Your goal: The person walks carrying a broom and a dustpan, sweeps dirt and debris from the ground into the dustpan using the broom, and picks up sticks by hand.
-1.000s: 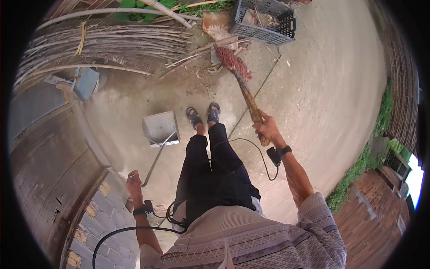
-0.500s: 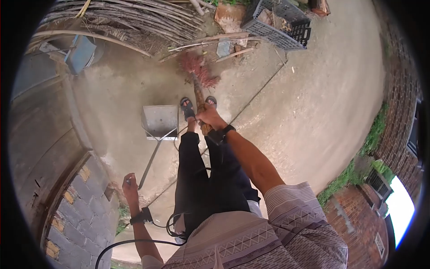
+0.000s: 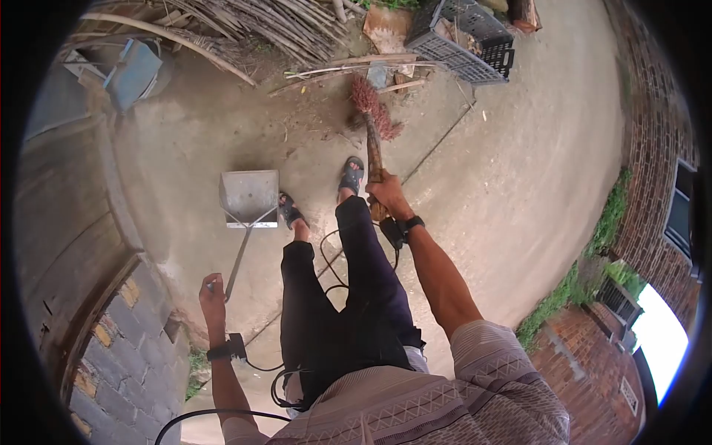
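Observation:
My right hand (image 3: 389,196) is wrapped round the handle of a short broom (image 3: 374,141). Its reddish bristle head points away from me, close to the floor beyond my feet. On my left, my left hand (image 3: 212,294) is closed at the upper end of the long thin handle of a metal dustpan (image 3: 251,194). The dustpan is beside my left foot, its pan looking bare inside. Part of the grip is hidden by my fingers. A black band with a small box sits on each wrist, with cables running from them.
Stacked sticks (image 3: 259,30) lie along the far side, with loose poles and scraps in front. A dark plastic crate (image 3: 463,44) stands far right of them. A grey block wall (image 3: 122,356) rises on the left. Dirt bits lie on the concrete floor (image 3: 512,185).
The broom and my right hand have moved to the right. My feet have stepped apart, the right one forward. The dustpan and my left hand have shifted slightly left.

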`<act>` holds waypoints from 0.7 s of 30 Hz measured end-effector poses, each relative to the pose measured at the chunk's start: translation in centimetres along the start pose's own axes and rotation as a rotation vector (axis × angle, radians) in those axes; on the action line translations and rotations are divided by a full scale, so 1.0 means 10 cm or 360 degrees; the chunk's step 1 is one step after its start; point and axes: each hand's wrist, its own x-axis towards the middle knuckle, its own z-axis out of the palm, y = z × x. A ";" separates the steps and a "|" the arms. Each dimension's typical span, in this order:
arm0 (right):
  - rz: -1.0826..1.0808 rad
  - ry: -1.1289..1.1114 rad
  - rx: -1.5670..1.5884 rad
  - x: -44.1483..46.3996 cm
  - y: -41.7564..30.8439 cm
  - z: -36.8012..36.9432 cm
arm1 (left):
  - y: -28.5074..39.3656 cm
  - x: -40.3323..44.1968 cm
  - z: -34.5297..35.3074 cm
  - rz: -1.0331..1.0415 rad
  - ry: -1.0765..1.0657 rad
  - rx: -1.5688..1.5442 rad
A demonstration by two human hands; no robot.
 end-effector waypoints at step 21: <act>0.1099 -0.0040 0.0836 -0.84 -0.92 0.12 | -0.99 0.15 -0.47 0.0114 -0.0007 0.0318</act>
